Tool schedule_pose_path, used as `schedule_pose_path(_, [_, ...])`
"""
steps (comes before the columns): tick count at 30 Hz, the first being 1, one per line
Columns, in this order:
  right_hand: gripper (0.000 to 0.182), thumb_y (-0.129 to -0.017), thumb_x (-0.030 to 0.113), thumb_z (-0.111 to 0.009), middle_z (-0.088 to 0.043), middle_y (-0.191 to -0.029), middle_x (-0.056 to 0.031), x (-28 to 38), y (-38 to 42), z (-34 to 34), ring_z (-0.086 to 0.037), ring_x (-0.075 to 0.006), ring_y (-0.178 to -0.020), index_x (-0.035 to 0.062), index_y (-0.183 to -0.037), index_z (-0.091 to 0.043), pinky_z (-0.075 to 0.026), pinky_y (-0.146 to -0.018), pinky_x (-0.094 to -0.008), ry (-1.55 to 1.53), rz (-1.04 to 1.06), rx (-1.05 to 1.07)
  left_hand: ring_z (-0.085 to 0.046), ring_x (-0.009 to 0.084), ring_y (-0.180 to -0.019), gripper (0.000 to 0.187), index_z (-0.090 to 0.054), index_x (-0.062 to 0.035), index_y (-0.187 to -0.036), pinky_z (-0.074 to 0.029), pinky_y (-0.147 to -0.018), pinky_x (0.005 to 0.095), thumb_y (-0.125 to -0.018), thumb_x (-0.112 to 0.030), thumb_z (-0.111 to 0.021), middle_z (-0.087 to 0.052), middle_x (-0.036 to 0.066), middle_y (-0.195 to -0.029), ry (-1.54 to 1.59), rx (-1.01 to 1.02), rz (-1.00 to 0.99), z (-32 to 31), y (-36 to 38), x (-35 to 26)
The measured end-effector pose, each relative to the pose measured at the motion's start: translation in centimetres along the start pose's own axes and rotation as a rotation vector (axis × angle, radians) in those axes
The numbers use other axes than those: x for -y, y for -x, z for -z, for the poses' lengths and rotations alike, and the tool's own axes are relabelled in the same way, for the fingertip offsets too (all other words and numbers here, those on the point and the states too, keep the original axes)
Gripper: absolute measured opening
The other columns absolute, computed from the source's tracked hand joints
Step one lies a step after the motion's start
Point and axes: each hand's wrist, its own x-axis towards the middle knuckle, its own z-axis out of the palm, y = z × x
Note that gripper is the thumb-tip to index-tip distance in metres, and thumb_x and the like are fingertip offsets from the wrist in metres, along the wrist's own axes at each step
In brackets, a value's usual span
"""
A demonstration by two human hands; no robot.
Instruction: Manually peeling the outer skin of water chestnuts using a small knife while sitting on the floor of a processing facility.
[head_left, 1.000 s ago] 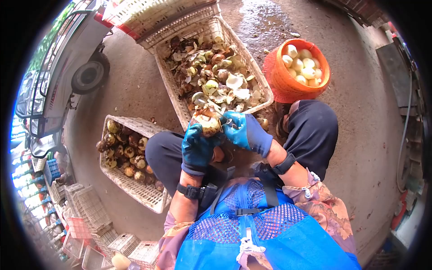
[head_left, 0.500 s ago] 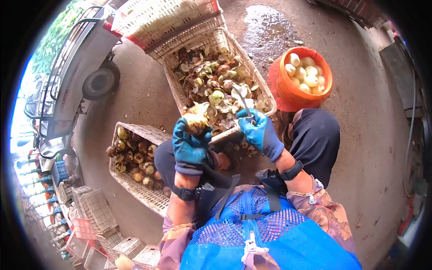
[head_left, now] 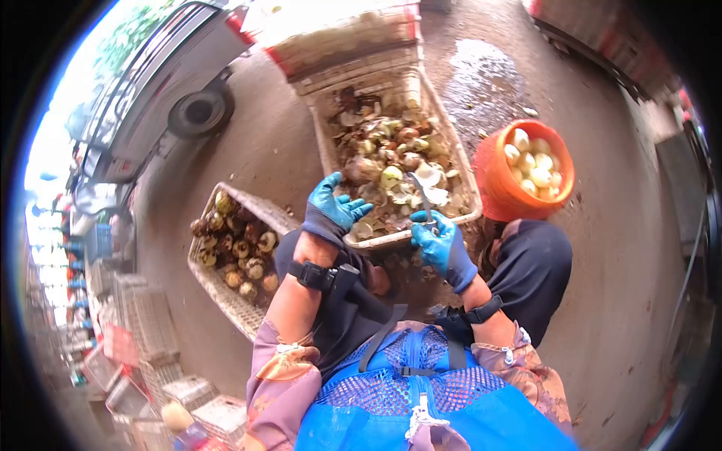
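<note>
My left hand [head_left: 338, 207] is open and holds nothing, its blue-gloved fingers spread over the near left edge of a large pale plastic crate [head_left: 470, 199]. Inside that crate lie peelings [head_left: 398, 197] and round brownish pieces. Just beyond my left fingers is a blurred, shaggy onion-like bulb [head_left: 362, 169]. My right hand [head_left: 438, 244], gloved too, is closed around a small knife [head_left: 424, 197] at the crate's near right corner. Its blade points up and away over the peelings; the handle is mostly hidden by my fingers.
An orange bucket [head_left: 500, 180] of peeled white bulbs [head_left: 538, 163] stands to the right. At left, a smaller crate [head_left: 226, 301] holds brown unpeeled bulbs [head_left: 241, 248]. A vehicle [head_left: 162, 90] is at upper left, stacked crates [head_left: 150, 319] at lower left, and wet ground [head_left: 481, 75] beyond.
My left hand has let go of the bulb and opened, and a blurred bulb shows in the large crate. My right hand still grips the knife. The whole view has shifted.
</note>
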Motion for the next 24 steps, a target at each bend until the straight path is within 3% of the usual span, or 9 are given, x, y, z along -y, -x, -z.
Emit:
schedule_pose_path(3, [0.027, -0.092, 0.016, -0.063, -0.059, -0.075, 0.0035, 1.6, 0.3, -0.1, -0.050, -0.0036, -0.055, 0.0029, -0.116, -0.060, -0.041, -0.048, -0.0207, -0.026, -0.064, 0.106, -0.060, 0.0472, -0.103, 0.037, -0.054, -0.0122, -0.124, -0.048, -0.091, 0.0621, -0.092, -0.031, -0.060, -0.047, 0.028, -0.134, 0.054, 0.499, -0.097, 4.6, 0.9, -0.9])
schedule_pose_path(4, [0.029, -0.094, 0.017, -0.062, -0.058, -0.074, 0.0030, 1.1, 0.1, -0.1, -0.048, -0.0036, -0.053, 0.0033, -0.119, -0.058, -0.040, -0.046, -0.0203, -0.032, -0.075, 0.104, -0.061, 0.0453, -0.102, 0.029, -0.060, -0.0096, -0.114, -0.049, -0.089, 0.0604, -0.093, -0.029, -0.058, -0.059, 0.025, -0.120, 0.110, 0.393, -0.115, 4.4, 2.6, -1.1])
schedule_pose_path(7, [0.031, -0.096, 0.017, -0.058, -0.058, -0.074, 0.0004, 1.8, 0.2, -0.7, -0.048, -0.0049, -0.050, 0.0035, -0.124, -0.055, -0.039, -0.044, -0.0205, 0.030, -0.090, 0.084, -0.062, 0.0426, -0.105, 0.041, -0.057, -0.0003, -0.123, -0.050, -0.091, 0.0553, -0.098, -0.032, -0.049, -0.063, 0.025, -0.114, 0.124, 0.703, -0.250, 7.6, 7.8, -3.1])
schedule_pose_path(11, [0.037, -0.096, 0.017, -0.057, -0.060, -0.077, -0.0022, 1.3, 0.0, 0.2, -0.050, -0.0070, -0.050, 0.0010, -0.128, -0.052, -0.041, -0.044, -0.0215, 0.061, -0.037, 0.067, -0.065, 0.0392, -0.103, 0.044, -0.060, 0.0001, -0.120, -0.053, -0.090, 0.0513, -0.100, -0.035, -0.045, -0.065, 0.025, -0.114, 0.145, 0.412, -0.550, 17.2, 11.4, -6.7])
schedule_pose_path(14, [0.037, -0.096, 0.013, -0.055, -0.053, -0.071, 0.0016, -2.0, -2.0, 2.8, -0.045, -0.0057, -0.048, 0.0010, -0.130, -0.051, -0.038, -0.042, -0.0214, -0.037, -0.018, 0.144, -0.066, 0.0378, -0.102, 0.038, -0.067, -0.0044, -0.110, -0.054, -0.091, 0.0514, -0.099, -0.034, -0.046, -0.068, 0.022, -0.108, 0.323, 0.481, -0.626, 28.9, 13.3, -8.1])
schedule_pose_path(17, [0.034, -0.097, 0.014, -0.053, -0.052, -0.071, 0.0028, -3.6, -2.3, 1.4, -0.043, -0.0039, -0.048, 0.0026, -0.129, -0.053, -0.037, -0.042, -0.0203, 0.016, 0.000, 0.141, -0.067, 0.0379, -0.083, 0.028, -0.059, -0.0103, -0.077, -0.055, -0.080, 0.0540, -0.096, -0.030, -0.049, -0.067, 0.014, -0.082, 0.485, 0.299, -0.726, 35.7, 13.4, -5.8])
schedule_pose_path(19, [0.036, -0.096, 0.023, -0.058, -0.056, -0.078, -0.0007, -5.8, -4.4, 2.0, -0.046, -0.0066, -0.050, 0.0052, -0.127, -0.053, -0.040, -0.042, -0.0218, 0.033, -0.058, 0.132, -0.066, 0.0385, -0.075, 0.024, -0.059, -0.0111, -0.082, -0.056, -0.072, 0.0539, -0.092, -0.033, -0.057, -0.067, 0.014, -0.081, 0.589, 0.032, -0.661, 37.1, 13.5, -3.4])
schedule_pose_path(20, [0.035, -0.096, 0.024, -0.059, -0.057, -0.077, -0.0006, -5.9, -4.5, 1.1, -0.047, -0.0074, -0.051, 0.0070, -0.126, -0.053, -0.040, -0.043, -0.0227, 0.076, -0.078, 0.121, -0.067, 0.0382, -0.078, 0.024, -0.058, -0.0101, -0.086, -0.056, -0.072, 0.0536, -0.091, -0.034, -0.059, -0.066, 0.014, -0.083, 0.614, 0.198, -0.660, 39.6, 11.8, -1.9])
schedule_pose_path(24, [0.036, -0.096, 0.025, -0.060, -0.061, -0.080, -0.0026, -7.2, -5.3, 0.3, -0.050, -0.0101, -0.052, 0.0093, -0.127, -0.052, -0.042, -0.044, -0.0247, 0.060, -0.117, 0.102, -0.061, 0.0404, -0.090, 0.050, -0.049, -0.0042, -0.122, -0.054, -0.073, 0.0543, -0.090, -0.041, -0.059, -0.054, 0.022, -0.123, 0.655, -0.411, -0.581, 38.7, 10.2, 2.3])
